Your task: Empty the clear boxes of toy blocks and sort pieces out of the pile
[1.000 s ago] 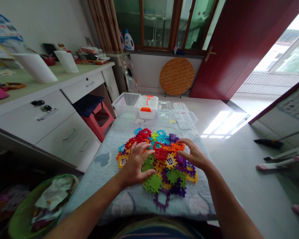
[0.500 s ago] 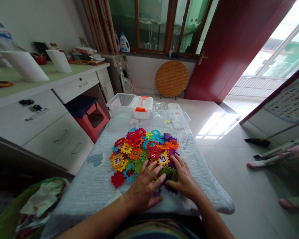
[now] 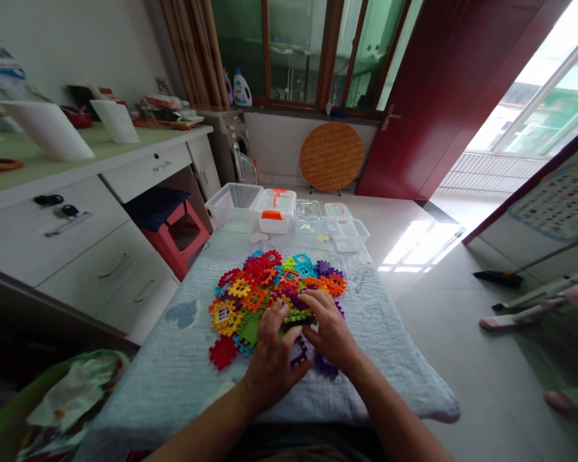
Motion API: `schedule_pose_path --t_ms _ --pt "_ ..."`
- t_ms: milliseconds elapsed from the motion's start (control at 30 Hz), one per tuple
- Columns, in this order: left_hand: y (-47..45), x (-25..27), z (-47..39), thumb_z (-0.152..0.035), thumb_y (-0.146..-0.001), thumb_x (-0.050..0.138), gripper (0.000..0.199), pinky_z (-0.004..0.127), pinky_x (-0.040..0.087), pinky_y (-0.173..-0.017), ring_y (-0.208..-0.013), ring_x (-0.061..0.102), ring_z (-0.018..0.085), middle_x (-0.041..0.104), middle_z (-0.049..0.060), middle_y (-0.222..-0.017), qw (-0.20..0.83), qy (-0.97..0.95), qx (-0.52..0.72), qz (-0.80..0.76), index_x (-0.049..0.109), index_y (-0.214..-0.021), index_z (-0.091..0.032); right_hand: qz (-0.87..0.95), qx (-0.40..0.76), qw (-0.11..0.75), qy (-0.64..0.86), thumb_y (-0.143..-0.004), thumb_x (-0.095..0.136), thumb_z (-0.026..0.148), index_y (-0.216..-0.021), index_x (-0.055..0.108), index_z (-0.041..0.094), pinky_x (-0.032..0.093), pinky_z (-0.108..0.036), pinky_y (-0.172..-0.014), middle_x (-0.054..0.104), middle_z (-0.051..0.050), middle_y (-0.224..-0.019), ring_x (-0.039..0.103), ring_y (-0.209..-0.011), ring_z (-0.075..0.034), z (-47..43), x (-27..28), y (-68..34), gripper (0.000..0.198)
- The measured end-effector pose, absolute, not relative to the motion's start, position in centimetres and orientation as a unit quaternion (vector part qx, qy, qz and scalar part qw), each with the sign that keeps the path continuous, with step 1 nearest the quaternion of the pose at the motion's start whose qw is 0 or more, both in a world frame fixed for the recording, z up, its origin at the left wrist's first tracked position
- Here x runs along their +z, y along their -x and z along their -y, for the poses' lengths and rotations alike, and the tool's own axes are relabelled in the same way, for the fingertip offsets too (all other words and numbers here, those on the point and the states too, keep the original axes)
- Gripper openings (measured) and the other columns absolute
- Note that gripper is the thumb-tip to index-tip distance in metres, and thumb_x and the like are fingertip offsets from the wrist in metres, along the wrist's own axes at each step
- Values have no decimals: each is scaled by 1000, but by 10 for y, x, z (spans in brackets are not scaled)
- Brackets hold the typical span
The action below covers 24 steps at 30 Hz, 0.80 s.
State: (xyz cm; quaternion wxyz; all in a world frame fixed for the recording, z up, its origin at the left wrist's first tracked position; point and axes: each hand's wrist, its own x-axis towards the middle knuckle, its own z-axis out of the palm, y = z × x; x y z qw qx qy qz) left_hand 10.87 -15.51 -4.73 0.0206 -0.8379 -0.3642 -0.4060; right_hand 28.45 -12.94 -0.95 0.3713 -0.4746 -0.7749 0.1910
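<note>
And here, at the near side of the pile of toothed plastic pieces (image 3: 254,299), left hand (image 3: 270,362) and right hand (image 3: 334,333) sit close together, fingers and thumbs clamped on green pieces (image 3: 298,317) between them! Orange pieces (image 3: 336,283) lie at the pile's far-right edge. Beyond the pile, an orange-latched box (image 3: 273,226); well beyond the pile, a round wooden board (image 3: 332,156) stands upright.

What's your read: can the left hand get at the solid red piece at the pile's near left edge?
Probably yes: the solid red piece lies largely uncovered, and the left hand is nearby, though it may have to leave the green piece between the hands first.
</note>
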Motion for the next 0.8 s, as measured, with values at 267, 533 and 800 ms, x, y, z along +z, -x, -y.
schedule_pose_path --t_ms 267,533,800 --pt "-109 -51 155 -47 -77 71 75 67 18 -113 -144 14 47 24 19 -151 46 861 -334 381 41 -141 -21 786 217 306 492 -77 54 8 -132 52 23 45 -38 -100 58 -10 -126 57 -114 -22 66 20 -263 57" --pt "-110 -49 155 -50 -79 66 66 65 16 -114 -144 19 43 35 16 -150 36 873 -289 392 50 -137 -23 764 213 352 496 -75 53 12 -128 54 21 37 -41 -107 55 -9 -131 50 -122 -23 54 12 -321 53" --pt "-113 -44 154 -45 -80 64 51 60 15 -116 -140 29 38 48 14 -143 40 873 -281 397 58 -126 -22 743 91 148 647 -75 57 14 -104 66 17 39 -35 -88 63 -9 -97 55 -91 -23 68 -28 -363 31"
